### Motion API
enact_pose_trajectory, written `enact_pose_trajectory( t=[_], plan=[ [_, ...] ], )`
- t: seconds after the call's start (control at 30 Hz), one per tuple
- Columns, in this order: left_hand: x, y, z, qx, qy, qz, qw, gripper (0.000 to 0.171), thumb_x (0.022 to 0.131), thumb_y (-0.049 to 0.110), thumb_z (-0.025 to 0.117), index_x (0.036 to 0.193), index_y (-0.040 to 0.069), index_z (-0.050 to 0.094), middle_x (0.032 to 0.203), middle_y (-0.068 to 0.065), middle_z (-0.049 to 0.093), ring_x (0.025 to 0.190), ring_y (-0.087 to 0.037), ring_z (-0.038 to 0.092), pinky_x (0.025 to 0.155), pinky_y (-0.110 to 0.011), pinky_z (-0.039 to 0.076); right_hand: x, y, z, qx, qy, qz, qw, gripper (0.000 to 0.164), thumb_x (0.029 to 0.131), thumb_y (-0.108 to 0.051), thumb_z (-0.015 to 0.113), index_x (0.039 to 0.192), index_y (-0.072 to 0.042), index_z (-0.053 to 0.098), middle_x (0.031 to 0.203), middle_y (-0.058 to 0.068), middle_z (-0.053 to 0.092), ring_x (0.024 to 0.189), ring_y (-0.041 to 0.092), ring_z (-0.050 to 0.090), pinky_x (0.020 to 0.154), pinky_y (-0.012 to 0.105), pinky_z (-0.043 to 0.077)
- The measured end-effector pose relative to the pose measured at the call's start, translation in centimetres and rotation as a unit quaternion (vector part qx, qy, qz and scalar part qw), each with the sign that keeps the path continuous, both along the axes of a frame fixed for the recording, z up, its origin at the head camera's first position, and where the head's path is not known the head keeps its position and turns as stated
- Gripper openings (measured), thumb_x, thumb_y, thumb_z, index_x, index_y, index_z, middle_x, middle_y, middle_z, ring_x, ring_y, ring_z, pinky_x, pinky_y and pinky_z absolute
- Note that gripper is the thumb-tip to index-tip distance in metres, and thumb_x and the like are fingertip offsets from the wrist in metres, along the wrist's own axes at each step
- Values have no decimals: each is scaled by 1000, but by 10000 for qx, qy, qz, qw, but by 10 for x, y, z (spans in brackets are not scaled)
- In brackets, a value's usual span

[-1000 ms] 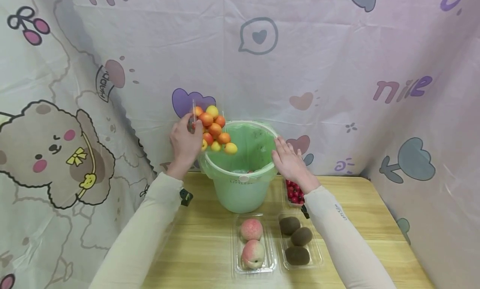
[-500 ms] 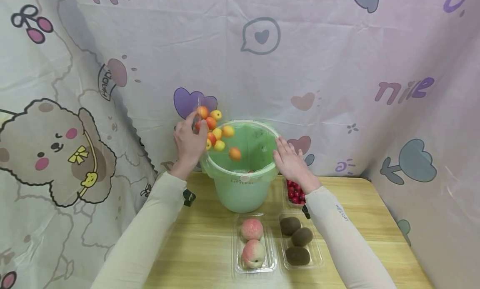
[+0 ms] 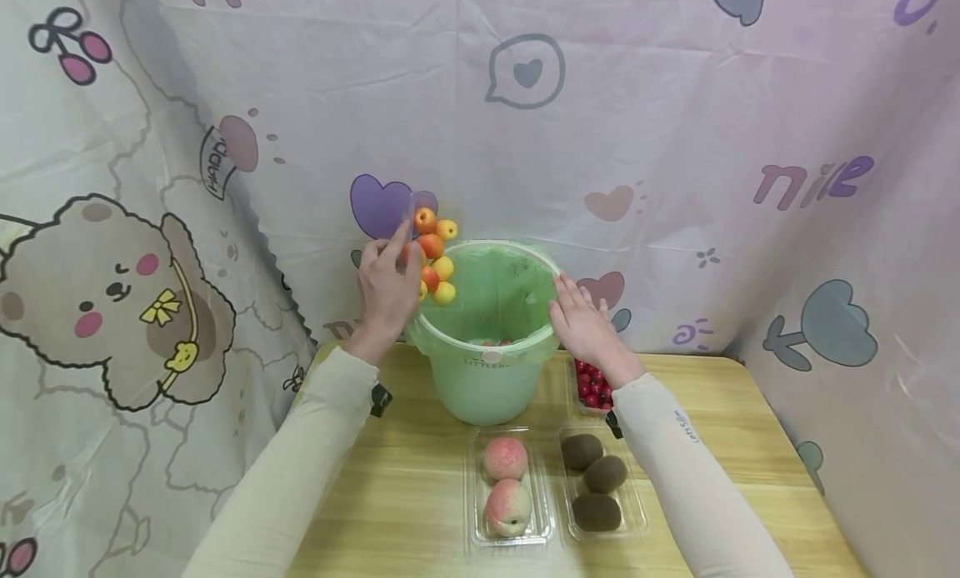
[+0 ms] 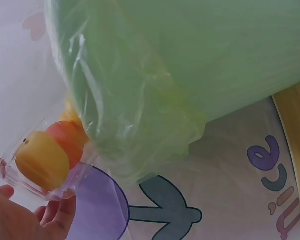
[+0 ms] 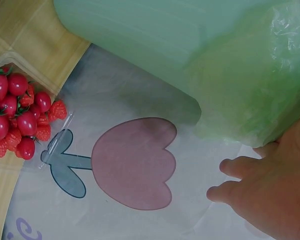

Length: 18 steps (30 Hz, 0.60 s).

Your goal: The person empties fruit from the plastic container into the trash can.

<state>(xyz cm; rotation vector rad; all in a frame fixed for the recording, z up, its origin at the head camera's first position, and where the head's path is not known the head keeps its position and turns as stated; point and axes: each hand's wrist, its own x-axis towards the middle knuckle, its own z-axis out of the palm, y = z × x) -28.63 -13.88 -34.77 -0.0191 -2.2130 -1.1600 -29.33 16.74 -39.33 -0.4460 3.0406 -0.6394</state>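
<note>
My left hand (image 3: 388, 291) grips a clear plastic container (image 4: 82, 167), tipped on its side at the left rim of a green bucket (image 3: 487, 386). Small orange and yellow fruits (image 3: 431, 246) are bunched inside the container, facing the bucket's opening. A thin green bag (image 4: 140, 100) lines the bucket and folds over its rim. On the opposite side, my right hand (image 3: 585, 324) rests on the rim with fingers extended. A little red shows low inside the bucket; most of its bottom is hidden by the front rim.
In front of the bucket, a clear tray holds two pink peaches (image 3: 507, 505); beside it another holds three brown kiwis (image 3: 604, 475). A box of small red fruits (image 5: 26, 122) stands behind my right forearm. Patterned cloth (image 3: 660, 103) hangs behind the wooden table (image 3: 697, 445).
Several orange and yellow fruits have dropped from the container into the bucket, leaving fewer in it. My left hand has shifted slightly right and tilted the container further. My right hand stays on the rim.
</note>
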Motion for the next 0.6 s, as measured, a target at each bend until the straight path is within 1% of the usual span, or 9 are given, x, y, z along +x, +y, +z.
enact_pose_trajectory(
  t=[0.17, 0.37, 0.6],
  plan=[
    [-1, 4, -3, -276, 258, 21, 9993, 45, 107, 29, 59, 150, 18, 61, 129, -30, 56, 119, -45, 55, 101, -59, 51, 0, 1, 0, -27, -14, -3, 10000, 68, 113, -47, 13, 170, -11, 7, 179, 9, 2, 162, 49, 7, 127, 72, 0],
    [-3, 7, -6, -590, 478, 17, 9971, 43, 107, 30, 59, 148, 20, 63, 134, -31, 56, 122, -46, 55, 101, -59, 52, 0, 1, -1, -36, 19, -9, 10000, 67, 113, -45, 14, 170, -11, 7, 179, 8, 1, 162, 49, 8, 127, 72, 0],
    [-5, 8, -9, -862, 791, -34, 9931, 42, 106, 28, 62, 146, 19, 64, 131, -33, 57, 121, -46, 56, 99, -60, 52, -1, 1, -2, -49, 66, -13, 10000, 66, 114, -43, 16, 170, -11, 8, 179, 9, 3, 161, 50, 10, 127, 73, 1]
  ],
)
